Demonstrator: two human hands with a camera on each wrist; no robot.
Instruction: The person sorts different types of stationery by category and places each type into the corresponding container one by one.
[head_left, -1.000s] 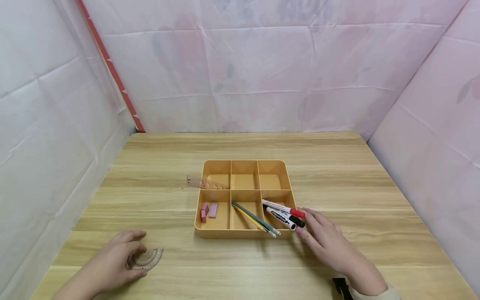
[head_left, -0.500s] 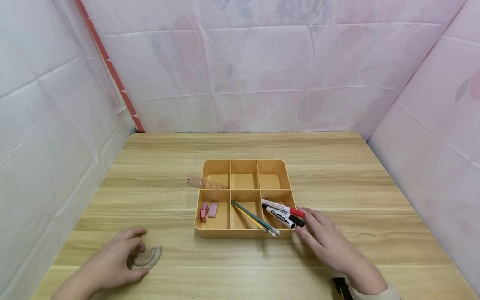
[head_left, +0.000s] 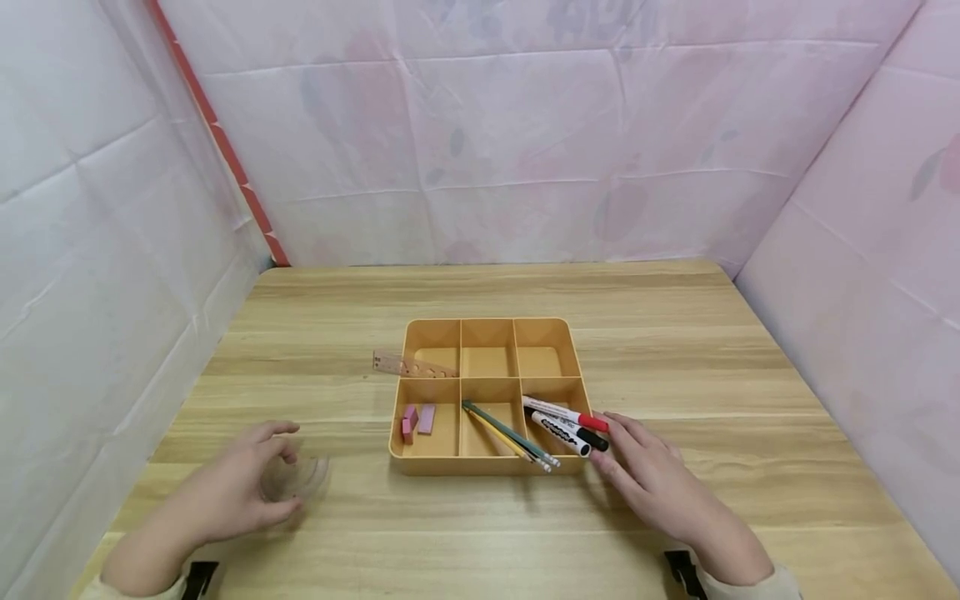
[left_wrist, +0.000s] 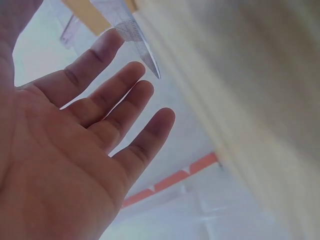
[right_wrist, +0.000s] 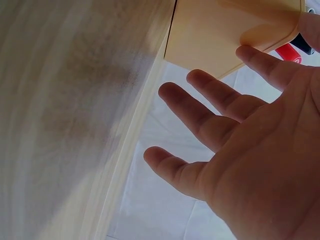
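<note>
My left hand (head_left: 232,492) pinches a clear protractor (head_left: 315,477) between thumb and fingers, left of the box and over the table. In the left wrist view the index fingertip meets the protractor's edge (left_wrist: 132,32), while the other fingers reach out loosely. The tan box (head_left: 487,467) has several compartments. At its right front corner rests my right hand (head_left: 656,479), fingers relaxed, beside the whiteboard markers (head_left: 562,425). Seen from the right wrist, a fingertip touches the box's wall (right_wrist: 215,35).
Pencils (head_left: 510,437) lean over the front middle compartment. Pink erasers (head_left: 426,419) lie in the front left one. A clear ruler (head_left: 390,362) sticks out of the back left one. Fabric walls (head_left: 510,150) enclose the wooden table (head_left: 315,317) at the back and sides.
My left hand has risen and moved slightly away from me, carrying the protractor off its former spot on the table. The right hand and the box have stayed put.
</note>
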